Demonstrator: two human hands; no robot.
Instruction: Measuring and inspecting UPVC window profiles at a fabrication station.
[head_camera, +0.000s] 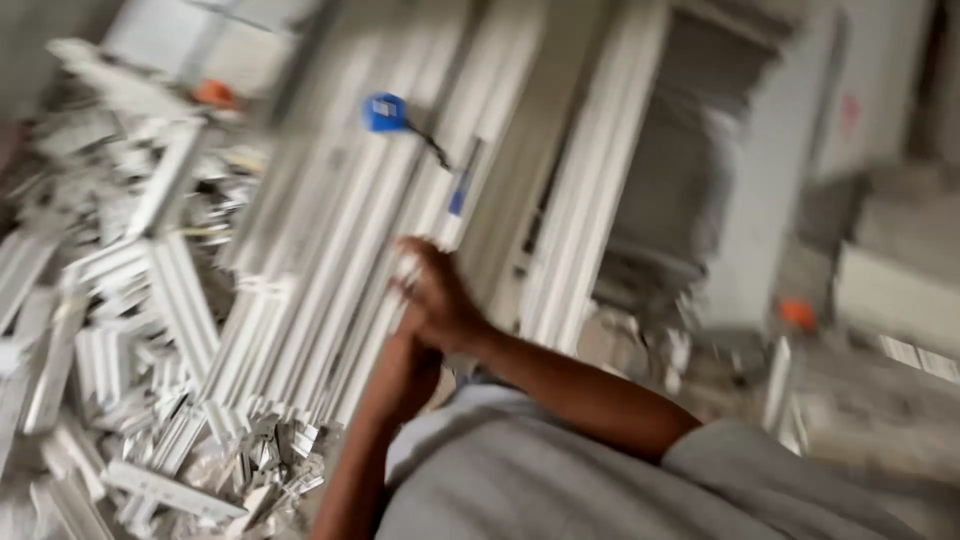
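Note:
The view is blurred by motion. Long white moulded strips lie side by side in a stack in front of me. My right hand reaches in from the right, and its fingers curl on the edge of one strip. My left hand sits just below it, pressed against the right wrist, its fingers hidden. A blue tape measure and a blue pen lie on the strips beyond my hands. I am wearing a grey shirt.
A heap of short white offcuts covers the left side. An orange object lies at the far left and another at the right. A grey stack of sheets and white frames stand to the right.

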